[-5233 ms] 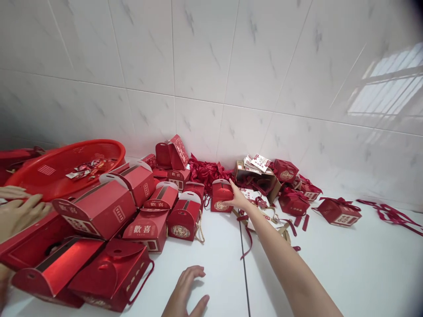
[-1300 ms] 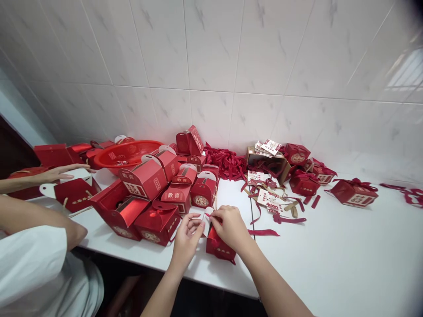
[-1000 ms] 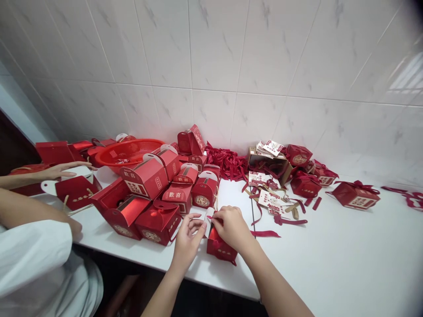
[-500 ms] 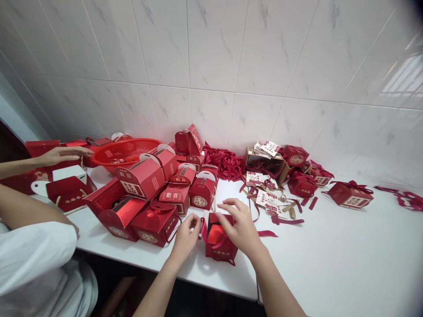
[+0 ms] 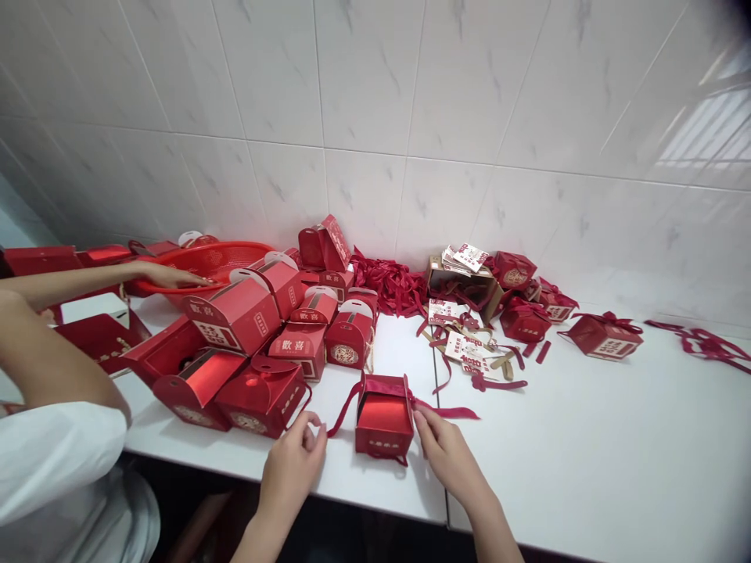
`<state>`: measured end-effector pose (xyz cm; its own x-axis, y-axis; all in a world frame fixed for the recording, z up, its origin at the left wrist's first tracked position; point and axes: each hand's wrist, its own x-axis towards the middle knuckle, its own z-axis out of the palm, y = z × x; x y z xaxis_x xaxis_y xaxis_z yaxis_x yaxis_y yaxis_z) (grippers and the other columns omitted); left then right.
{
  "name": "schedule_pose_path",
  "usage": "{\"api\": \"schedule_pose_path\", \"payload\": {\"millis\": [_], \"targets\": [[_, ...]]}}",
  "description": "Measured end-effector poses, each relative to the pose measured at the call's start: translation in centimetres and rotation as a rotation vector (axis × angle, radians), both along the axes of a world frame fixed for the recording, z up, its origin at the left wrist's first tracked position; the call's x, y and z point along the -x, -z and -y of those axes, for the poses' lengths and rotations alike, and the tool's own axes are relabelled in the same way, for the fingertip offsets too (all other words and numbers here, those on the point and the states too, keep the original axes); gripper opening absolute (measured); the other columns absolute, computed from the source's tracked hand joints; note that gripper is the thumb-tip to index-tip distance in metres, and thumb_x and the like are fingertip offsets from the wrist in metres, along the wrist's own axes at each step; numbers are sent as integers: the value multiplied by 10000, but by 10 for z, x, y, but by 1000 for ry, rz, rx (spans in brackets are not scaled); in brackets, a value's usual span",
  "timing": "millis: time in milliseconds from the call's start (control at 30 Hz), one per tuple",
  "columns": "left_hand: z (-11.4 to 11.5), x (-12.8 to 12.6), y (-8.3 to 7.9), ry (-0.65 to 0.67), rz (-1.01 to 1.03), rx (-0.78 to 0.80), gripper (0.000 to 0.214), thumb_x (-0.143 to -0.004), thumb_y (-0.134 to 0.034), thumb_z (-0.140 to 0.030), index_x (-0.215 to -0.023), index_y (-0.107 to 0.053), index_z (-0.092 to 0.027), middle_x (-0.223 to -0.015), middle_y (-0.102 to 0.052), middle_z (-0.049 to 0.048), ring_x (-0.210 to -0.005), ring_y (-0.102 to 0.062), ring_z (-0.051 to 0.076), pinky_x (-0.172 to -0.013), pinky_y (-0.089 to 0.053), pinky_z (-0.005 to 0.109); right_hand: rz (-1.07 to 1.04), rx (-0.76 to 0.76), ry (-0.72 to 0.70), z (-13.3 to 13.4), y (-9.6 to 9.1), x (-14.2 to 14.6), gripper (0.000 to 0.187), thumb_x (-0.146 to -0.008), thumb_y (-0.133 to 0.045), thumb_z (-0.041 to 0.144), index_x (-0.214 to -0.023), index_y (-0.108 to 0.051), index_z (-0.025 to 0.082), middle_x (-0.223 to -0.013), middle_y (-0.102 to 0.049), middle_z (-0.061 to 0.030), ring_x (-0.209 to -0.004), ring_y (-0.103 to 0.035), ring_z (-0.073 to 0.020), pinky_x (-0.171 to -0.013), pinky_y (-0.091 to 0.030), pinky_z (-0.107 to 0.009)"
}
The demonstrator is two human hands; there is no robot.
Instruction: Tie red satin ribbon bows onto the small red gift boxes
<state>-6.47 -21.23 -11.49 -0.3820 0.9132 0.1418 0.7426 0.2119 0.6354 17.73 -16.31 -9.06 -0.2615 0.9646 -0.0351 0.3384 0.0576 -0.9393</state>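
A small red gift box [image 5: 384, 426] stands near the table's front edge, with a dark red ribbon [image 5: 384, 387] running across its top. To its left, my left hand [image 5: 295, 452] is closed in a pinch on one ribbon end. The fingers of my right hand [image 5: 450, 452] are pressed together at the box's right side, gripping it by the edge where the ribbon comes out. Behind that hand the ribbon's other end trails rightward over the table. A ribbon loop shows under the box's front.
Stacked red boxes [image 5: 235, 313] stand at left, beside a red plastic basket [image 5: 238, 254] with a co-worker's hand [image 5: 170, 275] in it. Farther back are a ribbon heap [image 5: 390, 283], a cardboard box [image 5: 493, 293], loose tags [image 5: 463, 348] and tied boxes [image 5: 607, 336].
My left hand has drawn the ribbon end left and toward me. My right hand has come down from above the box to its right side. The co-worker's hand has reached into the basket.
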Motion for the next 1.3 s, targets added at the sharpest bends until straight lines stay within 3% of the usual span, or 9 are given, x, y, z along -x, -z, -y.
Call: {"api": "schedule_pose_path", "payload": {"millis": [133,200,333,567,733,933,1067,1167,1300], "targets": [[-3,-17,-15,246,251,11,337,-856,-434,-459,-778,-655,-216,-575,-589,-10,-589,-564,182,-569,-377,234,-474,233,197,-6,20,13,580,-815,-522,571,-1234,-548,170,-549,-444,69,-451,-416,-103,-457,-356,-233],[-10,-22,-20,213,384,-6,339,-842,-463,-477,-847,-693,-228,-617,-635,10,-656,-601,213,-588,-398,248,-840,359,286,-8,24,19,501,-809,-580,515,-1198,-553,202,-604,-448,76,-433,-390,-67,-425,-351,-202],[-29,-29,-23,92,765,-144,418,-757,-607,-499,-1041,-680,-201,-678,-645,29,-641,-596,198,-549,-419,251,-1356,644,326,-15,16,24,228,-888,-544,333,-1052,-603,185,-765,-577,8,-579,-550,-69,-518,-474,-187],[-47,-34,-32,-45,1671,-315,245,-791,-663,-251,-1028,-651,-189,-791,-655,11,-671,-628,107,-581,-494,194,-1596,827,381,-26,2,24,186,-934,-447,128,-842,-607,152,-756,-625,-15,-619,-609,-49,-521,-507,-138],[-50,-24,-27,-238,1946,-196,169,-901,-477,-143,-892,-646,-137,-704,-670,45,-606,-654,133,-544,-536,238,-1613,779,413,-22,6,22,154,-915,-489,130,-898,-638,164,-653,-603,12,-568,-592,-42,-502,-492,-128],[-40,-22,-35,-268,1835,-373,192,-895,-476,-135,-827,-656,-148,-744,-690,32,-613,-648,110,-565,-543,225,-1396,500,502,-19,8,16,209,-721,-738,179,-918,-678,213,-664,-604,47,-581,-587,-55,-526,-498,-155],[-44,-22,-71,-113,1448,-596,99,-757,-683,-191,-850,-697,-160,-789,-701,12,-656,-627,89,-604,-515,180,-1025,61,539,-24,-15,8,247,-703,-745,344,-901,-700,202,-708,-631,25,-588,-554,-78,-583,-499,-209],[-52,-26,-102,34,1083,-521,245,-616,-795,-276,-803,-715,-138,-705,-698,22,-612,-613,118,-580,-498,203,-653,-201,481,-31,-43,3,327,-745,-675,437,-906,-714,154,-738,-663,-30,-649,-571,-138,-605,-485,-268],[-62,-41,-130,266,792,-418,253,-621,-772,-329,-775,-717,-136,-731,-718,56,-647,-634,164,-581,-514,239,-384,-450,301,-39,-75,7,271,-771,-648,392,-907,-699,162,-834,-692,-52,-725,-601,-167,-673,-475,-283]]}}
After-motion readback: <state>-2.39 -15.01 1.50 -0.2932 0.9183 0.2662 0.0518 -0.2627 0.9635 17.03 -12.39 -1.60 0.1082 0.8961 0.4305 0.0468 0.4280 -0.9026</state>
